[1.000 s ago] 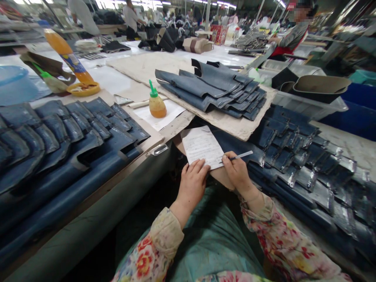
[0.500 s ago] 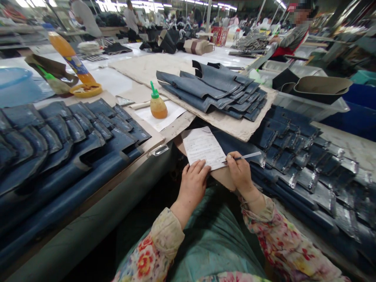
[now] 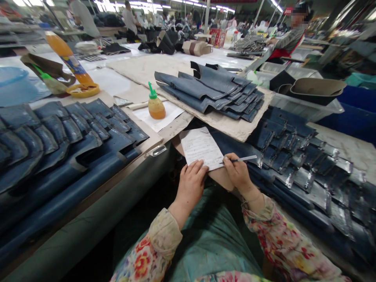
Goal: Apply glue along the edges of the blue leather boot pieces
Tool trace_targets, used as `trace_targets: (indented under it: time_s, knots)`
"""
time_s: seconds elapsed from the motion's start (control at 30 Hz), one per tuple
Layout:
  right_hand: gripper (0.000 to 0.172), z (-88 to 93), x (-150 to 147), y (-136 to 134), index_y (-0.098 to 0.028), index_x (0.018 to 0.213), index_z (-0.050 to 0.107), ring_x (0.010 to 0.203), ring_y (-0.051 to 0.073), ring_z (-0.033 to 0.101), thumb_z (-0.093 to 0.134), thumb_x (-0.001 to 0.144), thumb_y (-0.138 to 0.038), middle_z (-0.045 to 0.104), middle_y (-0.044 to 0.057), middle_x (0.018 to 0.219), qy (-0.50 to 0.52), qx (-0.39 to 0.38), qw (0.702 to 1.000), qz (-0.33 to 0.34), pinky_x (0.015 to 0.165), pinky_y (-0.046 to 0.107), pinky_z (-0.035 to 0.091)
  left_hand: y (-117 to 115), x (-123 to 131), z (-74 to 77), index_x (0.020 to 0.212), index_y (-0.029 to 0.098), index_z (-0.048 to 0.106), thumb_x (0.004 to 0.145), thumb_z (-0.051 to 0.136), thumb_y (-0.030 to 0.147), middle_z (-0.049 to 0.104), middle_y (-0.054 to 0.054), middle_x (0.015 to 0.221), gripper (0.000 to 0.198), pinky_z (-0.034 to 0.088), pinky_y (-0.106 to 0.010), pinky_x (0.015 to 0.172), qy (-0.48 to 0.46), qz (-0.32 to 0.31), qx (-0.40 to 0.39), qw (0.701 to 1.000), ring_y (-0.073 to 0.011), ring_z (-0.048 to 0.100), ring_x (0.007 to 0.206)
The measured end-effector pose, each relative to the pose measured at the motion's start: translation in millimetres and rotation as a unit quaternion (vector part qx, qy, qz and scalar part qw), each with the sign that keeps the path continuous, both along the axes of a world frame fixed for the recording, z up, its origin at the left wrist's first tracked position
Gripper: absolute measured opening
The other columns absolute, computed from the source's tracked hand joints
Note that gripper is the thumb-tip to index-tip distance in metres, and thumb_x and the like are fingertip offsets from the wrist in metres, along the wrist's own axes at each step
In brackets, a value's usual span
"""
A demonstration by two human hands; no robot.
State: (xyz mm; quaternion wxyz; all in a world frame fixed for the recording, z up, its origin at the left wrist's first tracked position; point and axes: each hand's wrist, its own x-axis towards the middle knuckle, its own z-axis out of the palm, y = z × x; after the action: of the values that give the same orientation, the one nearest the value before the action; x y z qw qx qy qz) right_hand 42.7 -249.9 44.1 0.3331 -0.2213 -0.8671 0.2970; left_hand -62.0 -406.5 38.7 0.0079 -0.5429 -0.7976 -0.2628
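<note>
Right hand point(image 3: 240, 175): clenched on a pen point(image 3: 241, 159), tip at the paper point(image 3: 200, 147)'s near right edge.
Left hand point(image 3: 191, 184): flat, pressing the paper's near edge, grasping nothing.
Room: blue pieces point(image 3: 296, 156) crowd the pen's right.
Bottle point(image 3: 155, 106): beyond the paper, holds amber liquid.

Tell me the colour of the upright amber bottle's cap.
Green cap on the amber bottle, clearest in the head view.

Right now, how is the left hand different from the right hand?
The left hand lies flat, with its fingers resting on the bottom edge of the paper. The right hand is curled up. The left hand holds nothing, while the right hand grips a pen whose tip is at the paper's right edge. Both hands are bare and come out of flowery sleeves.
</note>
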Motion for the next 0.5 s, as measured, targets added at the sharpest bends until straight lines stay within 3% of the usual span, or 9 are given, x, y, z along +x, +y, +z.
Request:
trace_targets:
  time_s: [0.5]
  knots:
    - [0.022,1.0,0.1,-0.4,-0.02,0.078,0.053,0.066,0.015,0.055,0.039,0.09,-0.031,0.059,0.001,0.07,-0.011,0.008,1.0,0.0,0.062,0.026,0.042,-0.9,-0.5,-1.0,0.116,0.026,0.054,0.083,0.046,0.008,0.052,-0.002,0.133,0.038,0.033,-0.043,0.104,-0.002,0.0,0.002,1.0,-0.0191,0.043,0.125]
